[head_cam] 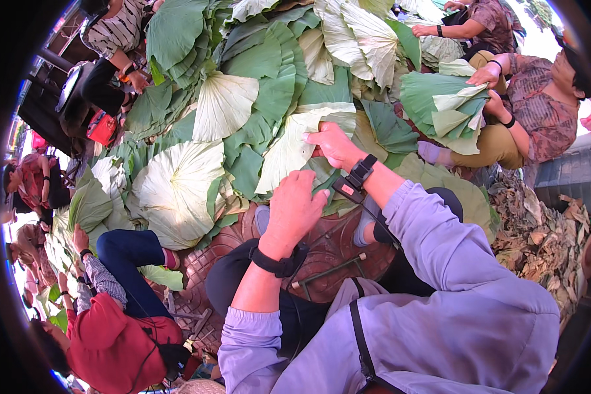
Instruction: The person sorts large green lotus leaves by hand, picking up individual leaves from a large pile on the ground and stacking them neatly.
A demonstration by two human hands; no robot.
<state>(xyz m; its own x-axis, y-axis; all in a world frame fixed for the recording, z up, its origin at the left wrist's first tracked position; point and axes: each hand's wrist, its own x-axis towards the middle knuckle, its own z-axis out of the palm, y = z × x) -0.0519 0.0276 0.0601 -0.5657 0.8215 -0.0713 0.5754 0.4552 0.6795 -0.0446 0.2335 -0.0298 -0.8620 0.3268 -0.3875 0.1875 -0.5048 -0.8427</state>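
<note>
My right hand [332, 145] grips the edge of a pale lotus leaf [288, 152] between thumb and fingers, and the leaf hangs in front of me over the pile. Just below and left of it is my left hand [298, 209], back upward, thumb apart from the curled fingers; its fingertips are near the leaf's lower edge, and whether they touch it cannot be told. Beyond lie overlapping green lotus leaves [261, 59]. To the left a broad pale leaf [177, 182] lies underside up.
A co-worker at right [546, 103] holds a folded leaf bundle [443, 108]. Another in red [113, 340] sits at lower left, and more people sit around the pile. Dry brown leaves [537, 236] are heaped at right. A metal stool frame [325, 273] stands on red paving [216, 256].
</note>
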